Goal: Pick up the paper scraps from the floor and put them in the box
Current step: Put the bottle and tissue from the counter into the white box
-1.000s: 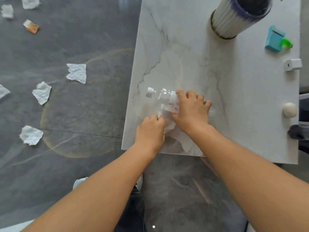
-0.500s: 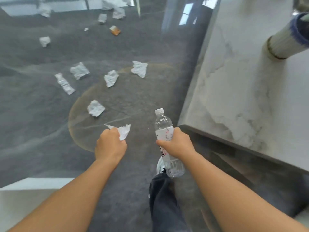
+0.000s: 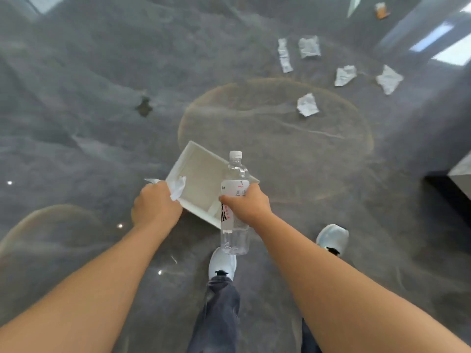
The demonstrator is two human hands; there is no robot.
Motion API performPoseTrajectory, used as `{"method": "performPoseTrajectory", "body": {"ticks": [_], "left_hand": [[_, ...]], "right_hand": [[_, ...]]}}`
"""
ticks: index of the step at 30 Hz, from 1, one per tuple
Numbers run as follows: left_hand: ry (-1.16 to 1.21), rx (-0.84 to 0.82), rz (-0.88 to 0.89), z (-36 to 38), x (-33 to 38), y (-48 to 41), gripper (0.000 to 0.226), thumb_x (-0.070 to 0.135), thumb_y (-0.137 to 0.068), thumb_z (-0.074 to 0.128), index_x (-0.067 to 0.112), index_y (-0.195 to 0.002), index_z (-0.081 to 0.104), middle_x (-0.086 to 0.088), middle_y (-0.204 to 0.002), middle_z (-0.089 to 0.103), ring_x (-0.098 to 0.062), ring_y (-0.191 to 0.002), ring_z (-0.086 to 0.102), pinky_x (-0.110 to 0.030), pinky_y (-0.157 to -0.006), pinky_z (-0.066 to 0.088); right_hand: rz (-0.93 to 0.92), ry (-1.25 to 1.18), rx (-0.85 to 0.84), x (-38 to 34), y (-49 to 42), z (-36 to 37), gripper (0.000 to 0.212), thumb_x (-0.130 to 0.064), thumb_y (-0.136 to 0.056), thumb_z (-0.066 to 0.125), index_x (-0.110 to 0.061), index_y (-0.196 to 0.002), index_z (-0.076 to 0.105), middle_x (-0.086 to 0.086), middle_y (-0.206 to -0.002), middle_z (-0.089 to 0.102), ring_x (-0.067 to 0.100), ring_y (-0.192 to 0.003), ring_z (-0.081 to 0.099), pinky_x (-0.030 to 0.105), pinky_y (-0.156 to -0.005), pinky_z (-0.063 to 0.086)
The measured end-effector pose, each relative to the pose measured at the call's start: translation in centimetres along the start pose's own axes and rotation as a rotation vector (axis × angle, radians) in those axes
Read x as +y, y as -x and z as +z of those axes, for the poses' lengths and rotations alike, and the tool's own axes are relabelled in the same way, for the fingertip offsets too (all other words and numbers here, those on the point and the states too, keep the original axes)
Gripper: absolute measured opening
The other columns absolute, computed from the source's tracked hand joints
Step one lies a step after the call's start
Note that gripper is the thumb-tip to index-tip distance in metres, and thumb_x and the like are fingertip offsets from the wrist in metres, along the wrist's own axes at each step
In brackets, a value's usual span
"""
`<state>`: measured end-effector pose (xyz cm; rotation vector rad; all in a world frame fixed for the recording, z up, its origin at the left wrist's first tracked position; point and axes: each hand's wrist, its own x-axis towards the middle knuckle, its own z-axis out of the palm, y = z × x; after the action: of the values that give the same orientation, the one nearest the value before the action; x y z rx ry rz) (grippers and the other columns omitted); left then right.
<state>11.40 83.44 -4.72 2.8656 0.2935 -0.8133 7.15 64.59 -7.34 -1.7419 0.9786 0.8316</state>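
A shallow white box (image 3: 196, 164) lies on the grey floor just ahead of my feet. My left hand (image 3: 155, 207) grips a crumpled white paper scrap (image 3: 178, 187) at the box's left edge. My right hand (image 3: 248, 203) holds an upright clear plastic bottle (image 3: 235, 179) with a white cap over the box's near right corner. Several crumpled paper scraps lie on the floor at the upper right, the nearest one (image 3: 307, 104) beyond the box.
A small orange-and-white scrap (image 3: 381, 10) lies far at the top right. A table's dark base and pale corner (image 3: 456, 174) stand at the right edge. My white shoes (image 3: 222, 263) are below the bottle. A dark stain (image 3: 144, 107) marks the floor at left.
I took the bottle and a scrap off the marble table and turned left. The white box has come into view under my hands, and the floor scraps have shifted to the upper right.
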Motion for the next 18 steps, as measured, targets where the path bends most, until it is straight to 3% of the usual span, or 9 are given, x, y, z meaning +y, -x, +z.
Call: {"method": "performPoseTrajectory", "body": {"ticks": [6, 12, 16, 18], "left_hand": [[0.098, -0.010, 0.030, 5.0, -3.1, -2.6, 0.016, 0.014, -0.077, 0.057, 0.010, -0.092, 0.062, -0.014, -0.098, 0.059, -0.035, -0.082, 0.056, -0.036, -0.066, 0.044], [0.141, 0.006, 0.138, 12.2, -1.6, -7.5, 0.010, 0.015, -0.077, 0.059, 0.013, -0.087, 0.055, -0.009, -0.093, 0.058, -0.032, -0.082, 0.056, -0.035, -0.062, 0.041], [0.088, -0.144, 0.113, 16.0, -1.3, -8.8, 0.048, 0.032, -0.075, 0.066, 0.016, -0.116, 0.047, -0.009, -0.111, 0.052, -0.033, -0.095, 0.056, -0.039, -0.069, 0.048], [0.027, -0.175, 0.112, 16.8, -1.2, -8.8, 0.054, 0.033, -0.076, 0.066, 0.016, -0.121, 0.042, -0.010, -0.115, 0.049, -0.032, -0.095, 0.055, -0.039, -0.068, 0.046]], "right_hand": [[0.031, 0.131, 0.030, 0.9, -4.7, 6.7, 0.065, -0.049, -0.066, 0.074, -0.015, -0.112, 0.044, -0.001, -0.090, 0.048, 0.019, -0.073, 0.048, 0.030, -0.065, 0.041], [0.012, 0.216, 0.059, 4.5, -12.0, 8.6, 0.066, -0.049, -0.065, 0.072, -0.015, -0.114, 0.043, -0.001, -0.092, 0.051, 0.023, -0.083, 0.053, 0.032, -0.068, 0.044], [-0.005, 0.184, 0.055, 6.5, -14.7, 9.1, 0.060, -0.049, -0.067, 0.072, -0.017, -0.108, 0.041, -0.003, -0.088, 0.048, 0.021, -0.079, 0.052, 0.032, -0.065, 0.042], [-0.029, 0.167, 0.056, 7.4, -15.1, 9.0, 0.055, -0.048, -0.069, 0.071, -0.019, -0.102, 0.038, -0.005, -0.085, 0.045, 0.017, -0.074, 0.049, 0.030, -0.060, 0.040]]}}
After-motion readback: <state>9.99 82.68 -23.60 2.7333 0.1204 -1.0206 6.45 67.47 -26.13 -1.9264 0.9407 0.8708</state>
